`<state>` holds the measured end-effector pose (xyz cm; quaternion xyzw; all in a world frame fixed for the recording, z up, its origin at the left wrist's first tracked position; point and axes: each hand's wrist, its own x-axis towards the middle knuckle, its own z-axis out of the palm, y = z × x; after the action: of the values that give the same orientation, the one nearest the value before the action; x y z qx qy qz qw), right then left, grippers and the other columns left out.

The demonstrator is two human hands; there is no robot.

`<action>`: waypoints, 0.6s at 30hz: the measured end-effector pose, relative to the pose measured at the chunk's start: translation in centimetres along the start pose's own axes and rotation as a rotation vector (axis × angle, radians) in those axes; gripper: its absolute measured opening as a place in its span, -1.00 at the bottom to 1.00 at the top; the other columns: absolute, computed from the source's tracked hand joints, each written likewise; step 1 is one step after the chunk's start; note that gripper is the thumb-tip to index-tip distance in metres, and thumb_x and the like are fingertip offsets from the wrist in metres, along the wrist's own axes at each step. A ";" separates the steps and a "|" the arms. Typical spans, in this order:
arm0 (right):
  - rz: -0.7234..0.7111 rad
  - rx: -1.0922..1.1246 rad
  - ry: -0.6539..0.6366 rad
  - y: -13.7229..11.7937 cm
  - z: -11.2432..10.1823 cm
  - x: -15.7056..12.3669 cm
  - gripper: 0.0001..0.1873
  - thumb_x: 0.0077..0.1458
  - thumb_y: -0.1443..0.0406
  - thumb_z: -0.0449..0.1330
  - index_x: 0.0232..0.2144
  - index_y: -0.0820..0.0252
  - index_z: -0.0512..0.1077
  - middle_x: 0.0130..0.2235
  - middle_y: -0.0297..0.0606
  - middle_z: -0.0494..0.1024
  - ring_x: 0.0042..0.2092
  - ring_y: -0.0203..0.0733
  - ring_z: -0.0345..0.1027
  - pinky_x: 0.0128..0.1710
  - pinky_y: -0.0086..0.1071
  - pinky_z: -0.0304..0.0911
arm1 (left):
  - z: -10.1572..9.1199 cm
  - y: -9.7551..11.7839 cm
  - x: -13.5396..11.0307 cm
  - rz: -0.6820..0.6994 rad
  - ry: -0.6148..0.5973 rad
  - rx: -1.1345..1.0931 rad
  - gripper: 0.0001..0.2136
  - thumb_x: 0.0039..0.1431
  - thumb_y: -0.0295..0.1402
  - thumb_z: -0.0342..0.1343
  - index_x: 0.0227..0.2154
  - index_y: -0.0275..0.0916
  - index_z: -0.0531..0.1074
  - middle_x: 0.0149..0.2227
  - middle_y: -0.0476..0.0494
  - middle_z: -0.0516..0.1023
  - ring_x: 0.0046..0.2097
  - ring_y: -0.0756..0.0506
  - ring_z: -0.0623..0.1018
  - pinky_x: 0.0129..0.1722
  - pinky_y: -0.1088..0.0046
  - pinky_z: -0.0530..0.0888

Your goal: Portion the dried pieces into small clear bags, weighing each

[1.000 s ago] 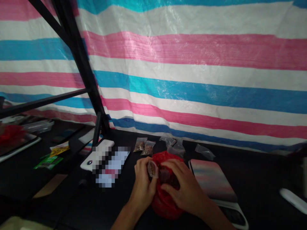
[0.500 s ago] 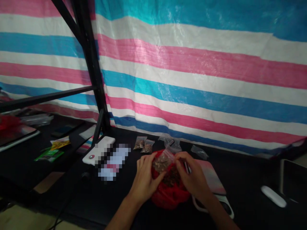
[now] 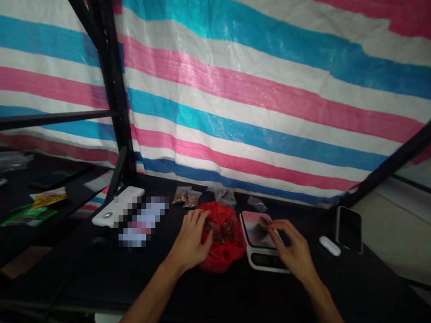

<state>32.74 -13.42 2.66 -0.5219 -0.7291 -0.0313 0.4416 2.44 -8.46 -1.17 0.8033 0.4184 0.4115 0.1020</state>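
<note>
My left hand (image 3: 193,235) is curled over the left rim of a red plastic bag (image 3: 220,260), its thumb pressing on the bag's inner side. Loose brown dried bits (image 3: 225,231) show in the bag's open mouth. To the right of it lies a digital scale (image 3: 248,253) with a shiny square plate. Over that plate, my right hand (image 3: 291,246) pinches a small clear bag (image 3: 264,221) with brown bits in it, between thumb and fingertips. Whether the small bag touches the plate I cannot tell.
Two small filled zip bags (image 3: 186,197) lie behind the red bag, beside clear plastic bags (image 3: 222,195). At left are a white device (image 3: 107,215) and a green packet (image 3: 30,216). A phone (image 3: 349,229) and a white oblong case (image 3: 330,246) lie at right.
The small filled bag has gone from between both hands above the red bag to over the scale, in my right hand. My left hand stays at the red bag. The view has shifted right.
</note>
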 end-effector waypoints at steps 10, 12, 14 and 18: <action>-0.037 0.005 0.024 -0.7 1.2 -2.0 -0.84 0.28 0.29 0.10 -0.29 0.13 0.48 -0.23 -0.15 0.55 -0.15 -0.09 0.49 -0.15 -0.24 0.43 | 0.0 -0.1 0.6 0.034 0.008 0.012 -0.66 0.14 -0.47 0.06 0.00 -0.18 0.39 0.01 -0.24 0.41 0.10 -0.27 0.38 0.14 0.01 0.43; -0.026 0.009 0.029 -0.6 1.2 -2.1 -0.83 0.28 0.28 0.10 -0.29 0.13 0.48 -0.22 -0.14 0.56 -0.15 -0.09 0.49 -0.14 -0.23 0.43 | 0.1 -0.2 0.6 0.022 0.011 0.014 -0.67 0.15 -0.47 0.06 0.00 -0.17 0.40 0.02 -0.24 0.41 0.10 -0.27 0.38 0.14 0.02 0.43; -0.004 0.005 0.046 -0.4 1.1 -2.2 -0.83 0.29 0.28 0.10 -0.30 0.13 0.48 -0.21 -0.13 0.55 -0.15 -0.09 0.49 -0.14 -0.23 0.43 | 0.2 -0.2 0.6 0.013 0.016 0.017 -0.67 0.17 -0.46 0.05 0.00 -0.16 0.39 0.02 -0.24 0.41 0.11 -0.27 0.37 0.14 0.02 0.44; 0.032 0.010 0.040 0.0 0.7 -2.6 -0.83 0.29 0.29 0.09 -0.26 0.11 0.50 -0.15 -0.12 0.55 -0.09 -0.07 0.48 -0.09 -0.19 0.42 | 0.4 -0.3 0.5 -0.010 0.021 0.023 -0.69 0.22 -0.45 0.03 0.03 -0.15 0.36 0.03 -0.24 0.37 0.12 -0.28 0.35 0.13 0.03 0.44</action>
<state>32.46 -14.96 0.43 -0.5306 -0.7118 -0.0310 0.4591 2.74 -7.76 -1.33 0.7980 0.4281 0.4145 0.0906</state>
